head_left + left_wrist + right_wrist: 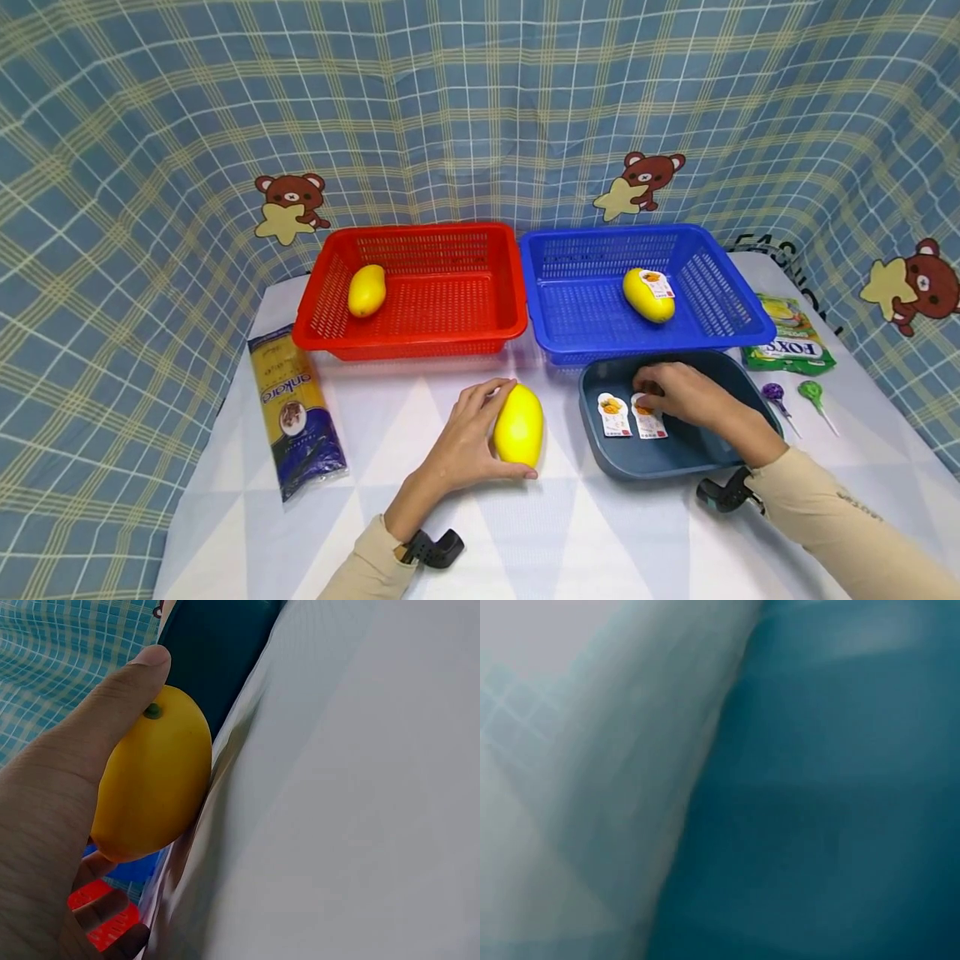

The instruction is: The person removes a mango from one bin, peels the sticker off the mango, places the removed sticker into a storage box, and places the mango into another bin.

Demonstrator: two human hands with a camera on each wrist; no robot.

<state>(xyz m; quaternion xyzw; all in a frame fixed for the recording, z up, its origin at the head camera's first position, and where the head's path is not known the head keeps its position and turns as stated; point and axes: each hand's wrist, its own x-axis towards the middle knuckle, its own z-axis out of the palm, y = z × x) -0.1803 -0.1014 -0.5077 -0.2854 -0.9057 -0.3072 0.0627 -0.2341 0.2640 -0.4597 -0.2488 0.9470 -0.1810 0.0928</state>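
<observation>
My left hand (472,437) holds a yellow toy mango (519,425) from its left side, the thumb near its lower end and the fingers near its upper end. The left wrist view shows a green stem spot on this mango (161,780), below the thumb. My right hand (686,396) reaches into a dark blue-grey tub (622,467). Its curled fingertips overlap the top of a mango-picture label (648,423); I cannot tell whether they pinch it. Another such label (615,422) lies to its left. The right wrist view is blurred, with the tub wall (817,825) filling much of it.
Behind stand a red basket (420,342) with a plain mango (367,291) and a blue basket (652,343) with a labelled mango (647,300). An ankara packet (296,408) lies at left. At right are a green FOX'S bag (791,346) and two lollipops (812,392).
</observation>
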